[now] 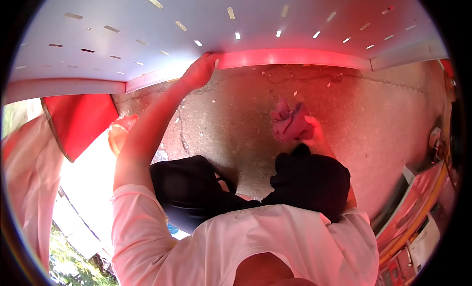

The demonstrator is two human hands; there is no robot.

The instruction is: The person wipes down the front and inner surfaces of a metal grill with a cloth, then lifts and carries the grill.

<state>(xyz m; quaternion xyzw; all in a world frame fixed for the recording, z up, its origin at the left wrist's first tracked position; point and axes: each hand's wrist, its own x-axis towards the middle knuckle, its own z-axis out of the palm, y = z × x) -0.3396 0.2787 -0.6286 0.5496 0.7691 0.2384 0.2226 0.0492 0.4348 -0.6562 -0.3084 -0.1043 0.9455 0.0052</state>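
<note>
A large metal panel [206, 20] with rows of slots spans the top of the view, with a folded rim along its lower edge. My left hand [200, 71] is at that rim, its fingers bent over the edge and partly hidden behind it. Lower and to the right, my right hand [314, 132] grips a crumpled pink cloth [289, 121], which hangs over the floor near my knee. The cloth does not touch the panel.
Below the panel lies a concrete floor [236, 114] with small scraps and cracks. A red sheet [81, 121] and an orange-red plastic bag [119, 133] are at the left. Metal frames [410, 202] and other items stand along the right side.
</note>
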